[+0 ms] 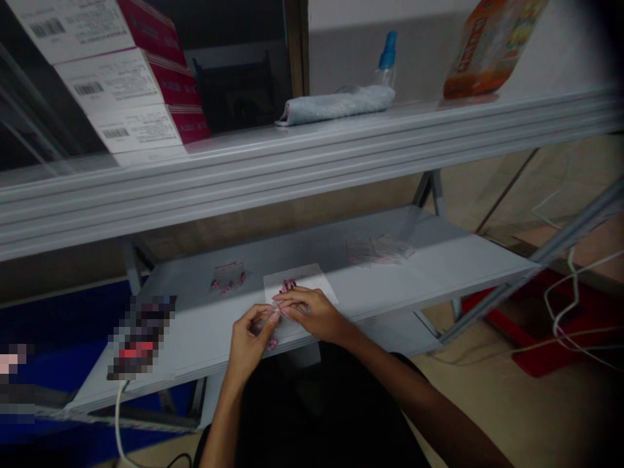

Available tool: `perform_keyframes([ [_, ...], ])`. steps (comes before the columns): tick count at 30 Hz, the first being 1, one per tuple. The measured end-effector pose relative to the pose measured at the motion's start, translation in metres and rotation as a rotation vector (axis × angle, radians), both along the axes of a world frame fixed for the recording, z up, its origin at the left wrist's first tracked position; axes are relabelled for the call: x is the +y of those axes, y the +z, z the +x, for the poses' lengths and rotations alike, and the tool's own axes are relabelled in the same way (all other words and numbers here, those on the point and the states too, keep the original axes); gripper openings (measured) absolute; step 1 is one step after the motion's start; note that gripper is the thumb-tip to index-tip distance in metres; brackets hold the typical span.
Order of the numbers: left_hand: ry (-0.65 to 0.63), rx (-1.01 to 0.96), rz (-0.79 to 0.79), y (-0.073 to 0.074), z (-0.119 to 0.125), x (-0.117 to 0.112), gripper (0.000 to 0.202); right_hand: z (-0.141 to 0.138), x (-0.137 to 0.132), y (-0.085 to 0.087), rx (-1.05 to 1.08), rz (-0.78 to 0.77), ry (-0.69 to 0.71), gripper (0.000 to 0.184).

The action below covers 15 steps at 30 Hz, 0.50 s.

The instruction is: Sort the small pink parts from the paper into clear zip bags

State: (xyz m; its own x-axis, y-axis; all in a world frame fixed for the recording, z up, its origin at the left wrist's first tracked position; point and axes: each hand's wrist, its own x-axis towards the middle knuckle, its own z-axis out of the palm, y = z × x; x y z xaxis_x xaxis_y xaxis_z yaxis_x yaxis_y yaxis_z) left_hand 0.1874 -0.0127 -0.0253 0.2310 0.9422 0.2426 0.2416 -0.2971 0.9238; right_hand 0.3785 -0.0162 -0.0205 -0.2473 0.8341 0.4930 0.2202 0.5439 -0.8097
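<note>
The fingers of the left hand (251,338) and the right hand (312,312) are closed on a thin clear strip (278,312), which is too small to be seen well. A pink bead (272,343) is seen by the left hand. A clear bag of pink beads (287,285) is laid at 12 o'clock on the white shelf (439,263). Another bag of pink beads (228,278) is laid at 10 o'clock, and a pile of clear bags (377,250) at 2 o'clock.

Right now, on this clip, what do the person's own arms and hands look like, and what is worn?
The left hand and right hand are bare: no gloves, and no watch or ring shows. The left forearm and right forearm have no sleeve on them. Dark clothing shows below, its details lost in shadow.
</note>
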Motion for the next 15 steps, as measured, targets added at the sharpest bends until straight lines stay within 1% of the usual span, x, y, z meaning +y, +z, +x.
perform_keyframes([
  [2, 0.016, -0.025, 0.0, -0.001, -0.001, 0.001, 0.021, -0.004, -0.001, -0.003, 0.069, -0.014, -0.03, 0.032],
  [5, 0.04, -0.091, -0.002, -0.003, -0.003, 0.003, 0.022, -0.007, -0.001, -0.008, 0.125, -0.004, -0.126, 0.052],
  [6, 0.046, -0.108, -0.004, -0.003, -0.004, 0.004, 0.023, -0.008, -0.001, -0.01, 0.117, -0.016, -0.134, 0.055],
  [7, 0.052, -0.12, -0.005, -0.003, -0.005, 0.004, 0.024, -0.009, -0.001, -0.011, 0.102, -0.043, -0.126, 0.053],
  [10, 0.061, -0.135, -0.002, -0.002, -0.008, 0.004, 0.025, -0.008, -0.001, -0.01, 0.067, -0.15, -0.09, 0.028],
  [11, 0.063, -0.142, -0.003, -0.002, -0.009, 0.004, 0.025, -0.006, -0.001, -0.009, 0.058, -0.169, -0.076, 0.024],
  [15, 0.046, -0.152, -0.039, 0.0, -0.013, 0.004, 0.025, 0.003, -0.004, 0.0, -0.011, -0.175, 0.044, 0.019],
])
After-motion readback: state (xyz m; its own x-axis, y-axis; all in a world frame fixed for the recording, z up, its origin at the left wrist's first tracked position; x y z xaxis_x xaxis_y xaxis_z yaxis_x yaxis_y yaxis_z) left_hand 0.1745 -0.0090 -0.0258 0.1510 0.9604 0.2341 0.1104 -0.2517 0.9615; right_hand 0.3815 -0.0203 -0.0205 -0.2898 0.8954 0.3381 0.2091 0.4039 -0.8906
